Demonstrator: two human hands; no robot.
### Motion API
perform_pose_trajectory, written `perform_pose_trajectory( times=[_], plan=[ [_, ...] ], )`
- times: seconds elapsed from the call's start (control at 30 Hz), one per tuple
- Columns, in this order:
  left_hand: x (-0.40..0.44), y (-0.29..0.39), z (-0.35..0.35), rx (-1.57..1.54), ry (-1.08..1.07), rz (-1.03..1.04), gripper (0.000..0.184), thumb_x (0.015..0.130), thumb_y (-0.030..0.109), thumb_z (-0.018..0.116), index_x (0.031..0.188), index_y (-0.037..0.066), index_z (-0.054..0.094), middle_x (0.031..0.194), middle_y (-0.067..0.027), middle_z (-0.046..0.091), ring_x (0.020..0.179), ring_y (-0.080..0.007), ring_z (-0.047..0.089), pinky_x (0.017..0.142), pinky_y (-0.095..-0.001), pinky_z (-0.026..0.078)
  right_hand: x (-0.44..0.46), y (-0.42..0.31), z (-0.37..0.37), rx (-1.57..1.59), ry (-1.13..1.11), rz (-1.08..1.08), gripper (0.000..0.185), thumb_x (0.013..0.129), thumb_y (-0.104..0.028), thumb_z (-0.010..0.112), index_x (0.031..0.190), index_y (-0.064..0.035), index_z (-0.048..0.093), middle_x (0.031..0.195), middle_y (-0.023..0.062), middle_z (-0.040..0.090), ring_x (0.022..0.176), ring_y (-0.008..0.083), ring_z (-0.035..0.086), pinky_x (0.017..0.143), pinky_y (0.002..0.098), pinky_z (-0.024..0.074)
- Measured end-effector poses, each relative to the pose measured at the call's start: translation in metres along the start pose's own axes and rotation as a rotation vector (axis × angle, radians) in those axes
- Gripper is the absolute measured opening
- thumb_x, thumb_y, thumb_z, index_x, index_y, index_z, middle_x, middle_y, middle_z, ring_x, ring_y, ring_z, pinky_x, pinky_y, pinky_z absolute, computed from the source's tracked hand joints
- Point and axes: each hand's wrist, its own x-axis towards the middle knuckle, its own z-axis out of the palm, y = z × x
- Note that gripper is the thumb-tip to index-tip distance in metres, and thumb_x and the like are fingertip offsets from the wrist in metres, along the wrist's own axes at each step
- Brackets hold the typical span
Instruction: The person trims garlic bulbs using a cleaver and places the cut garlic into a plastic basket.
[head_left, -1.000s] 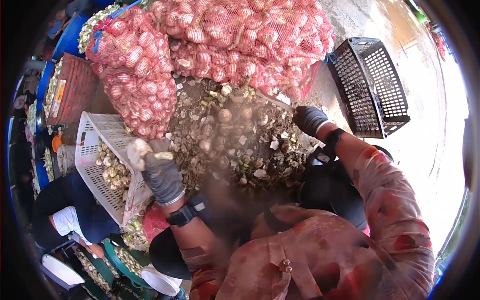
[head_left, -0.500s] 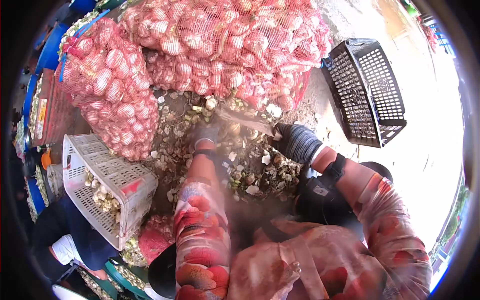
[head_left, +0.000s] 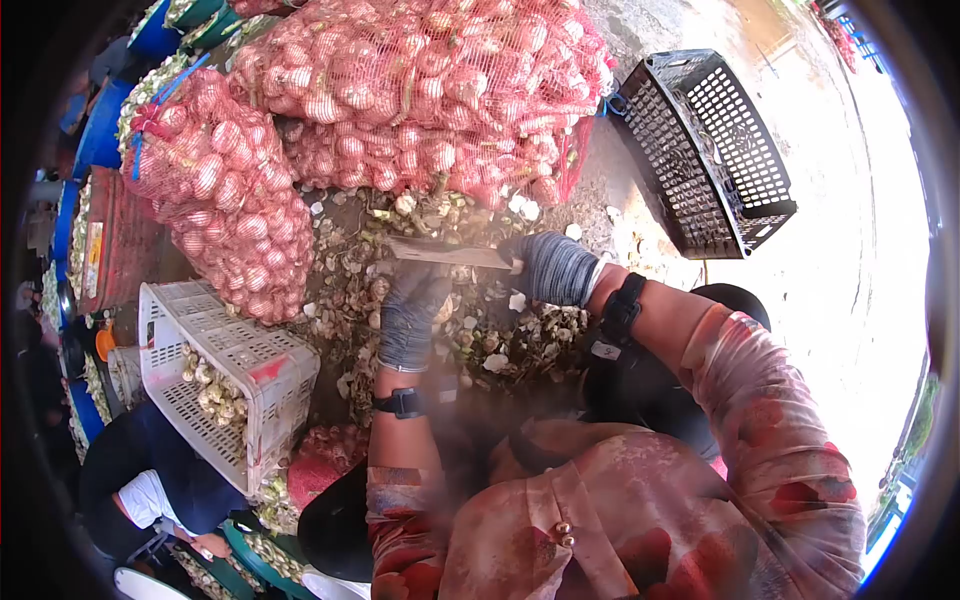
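My right hand, in a grey striped glove, is closed around the end of a long, flat, brownish knife. Its blade points left, across and just beyond the fingertips of my left hand. That left hand, also gloved, has its fingers curled together; blur hides what they hold. Beneath both hands lies a heap of garlic trimmings and loose skins, with a pale garlic bulb near its far edge.
Red mesh sacks of garlic are stacked ahead, and another mesh sack leans at left. A white crate with some garlic bulbs lies tilted at left. A black crate stands right. Another person's hand shows lower left.
My right hand and the knife have moved left and slightly up. The left hand shows more clearly now, below the blade. The view has shifted a little.
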Motion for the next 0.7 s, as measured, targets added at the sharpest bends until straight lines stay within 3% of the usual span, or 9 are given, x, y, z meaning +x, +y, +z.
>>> perform_pose_trajectory(
  times=[0.1, 0.17, 0.23, 0.33, 0.43, 0.57, 0.63, 0.67, 0.7],
  plan=[
    [-0.021, 0.046, 0.016, 0.047, -0.031, 0.059, 0.032, 0.086, 0.015, 0.066, 0.116, 0.004, 0.06, 0.115, -0.0056, 0.061, 0.107, -0.0145, 0.055, 0.09, -0.0303, 0.046, 0.012, 0.08, 0.038, -0.189, -0.126, 0.114, 0.049, 0.087, -0.051, 0.054, 0.086, -0.0034, 0.068, 0.084, 0.0204, 0.066, 0.077, 0.0363, 0.064, 0.073, 0.0412, 0.0507],
    [-0.033, 0.057, 0.024, 0.004, -0.089, 0.053, 0.028, 0.086, 0.011, 0.066, 0.112, 0.003, 0.061, 0.116, -0.0071, 0.06, 0.11, -0.0159, 0.055, 0.091, -0.0312, 0.046, -0.014, 0.013, -0.006, -0.066, -0.106, 0.176, 0.051, 0.088, -0.051, 0.055, 0.088, -0.0006, 0.066, 0.081, 0.0185, 0.066, 0.078, 0.0304, 0.066, 0.074, 0.0386, 0.0505],
    [-0.032, 0.06, 0.033, 0.052, -0.083, 0.101, 0.032, 0.083, 0.012, 0.07, 0.112, 0.002, 0.059, 0.1, -0.003, 0.061, 0.092, -0.0122, 0.057, 0.082, -0.0266, 0.047, -0.019, -0.017, -0.01, 0.701, 0.135, 0.123, 0.046, 0.09, -0.046, 0.056, 0.098, -0.0014, 0.064, 0.077, 0.0155, 0.066, 0.081, 0.0248, 0.066, 0.075, 0.0379, 0.0499],
    [-0.035, 0.058, 0.046, 0.38, -0.046, 0.23, 0.044, 0.083, 0.016, 0.071, 0.12, 0.003, 0.053, 0.11, -0.0059, 0.058, 0.101, -0.0144, 0.055, 0.086, -0.0281, 0.047, -0.005, -0.021, -0.006, 0.587, 0.181, -0.043, 0.04, 0.09, -0.041, 0.06, 0.103, -0.0033, 0.06, 0.067, 0.0101, 0.06, 0.066, 0.0196, 0.063, 0.062, 0.0364, 0.0508],
    [-0.037, 0.057, 0.042, -0.22, -0.035, 0.169, 0.058, 0.084, 0.025, 0.069, 0.13, 0.003, 0.042, 0.121, -0.0083, 0.05, 0.103, -0.0178, 0.055, 0.086, -0.0318, 0.05, -0.006, -0.025, -0.015, 0.772, 0.039, 0.16, 0.04, 0.088, -0.042, 0.063, 0.101, -0.0046, 0.058, 0.057, 0.0057, 0.054, 0.049, 0.0159, 0.056, 0.047, 0.0338, 0.047],
    [-0.029, 0.038, 0.052, -0.389, 0.004, 0.139, 0.054, 0.089, 0.027, 0.061, 0.133, 0.004, 0.041, 0.117, -0.0087, 0.055, 0.096, -0.0165, 0.056, 0.081, -0.0305, 0.051, -0.008, -0.027, 0.017, 0.996, 0.023, 0.165, 0.038, 0.09, -0.044, 0.06, 0.095, -0.0065, 0.06, 0.052, 0.0032, 0.05, 0.041, 0.0128, 0.051, 0.038, 0.0327, 0.0411],
    [-0.022, 0.022, 0.045, -0.536, -0.002, 0.109, 0.049, 0.09, 0.024, 0.058, 0.132, 0.005, 0.041, 0.115, -0.0088, 0.056, 0.094, -0.0155, 0.056, 0.08, -0.0294, 0.05, -0.009, -0.022, 0.009, 0.749, -0.031, 0.228, 0.035, 0.089, -0.042, 0.06, 0.094, -0.0069, 0.061, 0.056, 0.0086, 0.055, 0.047, 0.0204, 0.058, 0.044, 0.0364, 0.0448],
    [-0.019, 0.018, 0.039, -0.716, -0.049, 0.09, 0.045, 0.092, 0.022, 0.056, 0.131, 0.005, 0.043, 0.116, -0.0089, 0.056, 0.095, -0.0153, 0.056, 0.082, -0.0299, 0.049, -0.008, -0.019, 0.006, 0.496, 0.134, 0.011, 0.034, 0.089, -0.041, 0.06, 0.094, -0.0068, 0.061, 0.061, 0.0116, 0.058, 0.054, 0.0258, 0.061, 0.049, 0.0389, 0.0469],
    [-0.023, 0.013, 0.032, -0.53, -0.052, 0.091, 0.042, 0.093, 0.022, 0.055, 0.13, 0.005, 0.044, 0.117, -0.0093, 0.056, 0.098, -0.0166, 0.056, 0.085, -0.0312, 0.048, -0.014, -0.015, 0.003, 0.312, 0.162, -0.061, 0.031, 0.085, -0.036, 0.062, 0.094, -0.0069, 0.062, 0.068, 0.0145, 0.061, 0.065, 0.0315, 0.062, 0.058, 0.0415, 0.0484]
  ],
)
